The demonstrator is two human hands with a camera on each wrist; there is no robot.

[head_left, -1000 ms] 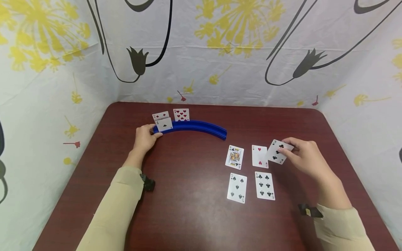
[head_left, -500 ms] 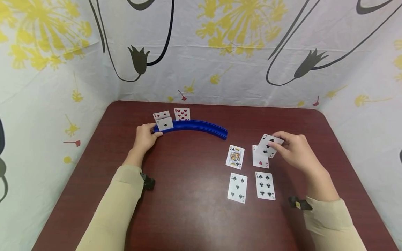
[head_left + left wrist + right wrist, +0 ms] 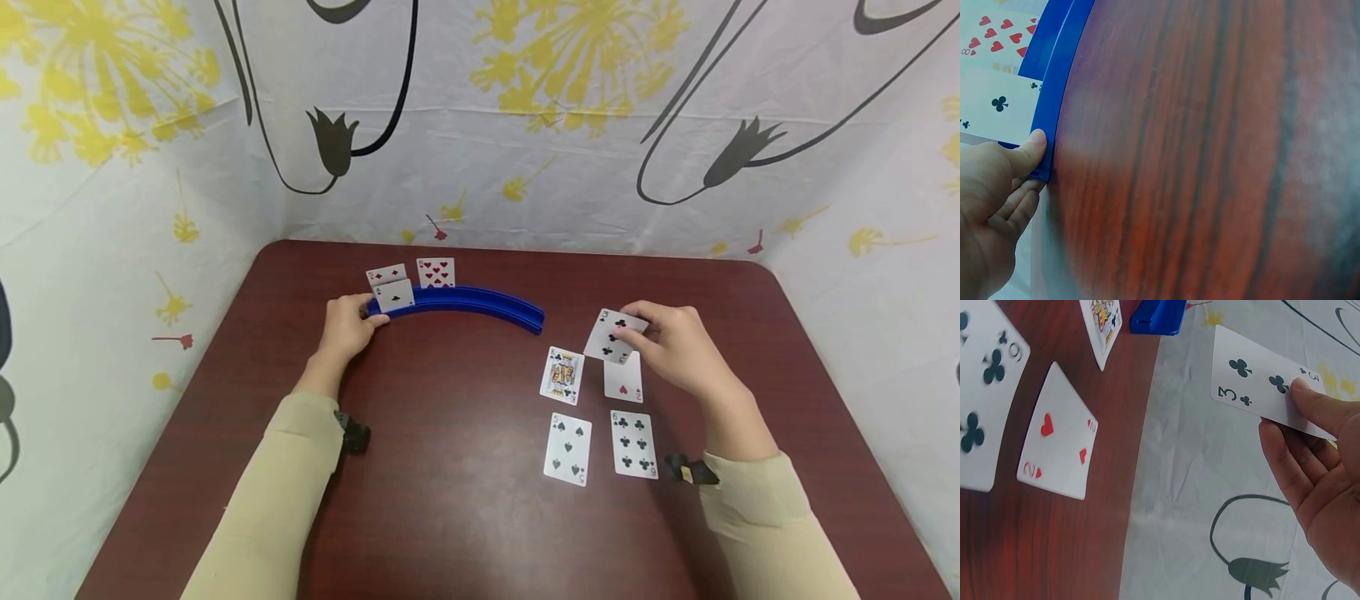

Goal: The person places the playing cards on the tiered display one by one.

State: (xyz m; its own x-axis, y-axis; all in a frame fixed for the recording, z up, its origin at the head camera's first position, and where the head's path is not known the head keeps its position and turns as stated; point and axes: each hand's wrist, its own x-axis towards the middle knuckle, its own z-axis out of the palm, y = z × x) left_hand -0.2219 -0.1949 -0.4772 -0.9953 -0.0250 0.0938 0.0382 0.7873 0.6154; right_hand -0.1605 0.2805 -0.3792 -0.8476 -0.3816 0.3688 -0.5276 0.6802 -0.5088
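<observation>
My left hand (image 3: 347,331) grips the left end of a curved blue card holder (image 3: 480,302), thumb on its front side in the left wrist view. Standing in that holder are an ace of clubs (image 3: 394,296), a partly covered diamond card (image 3: 386,273) behind it, and an eight of hearts (image 3: 436,272). My right hand (image 3: 678,346) pinches a three of clubs (image 3: 1260,384) between thumb and fingers, held above the table. From the head camera, this card covers the upper part of a two of hearts (image 3: 623,382).
A king of clubs (image 3: 562,376), a five of spades (image 3: 567,450) and a six of clubs (image 3: 634,445) lie face up on the dark red table (image 3: 450,500). Patterned white cloth (image 3: 480,192) rises behind the table and along both sides.
My right hand has carried the three of clubs leftward and a little farther away, past the two of hearts toward the holder. My left hand stays in place on the holder.
</observation>
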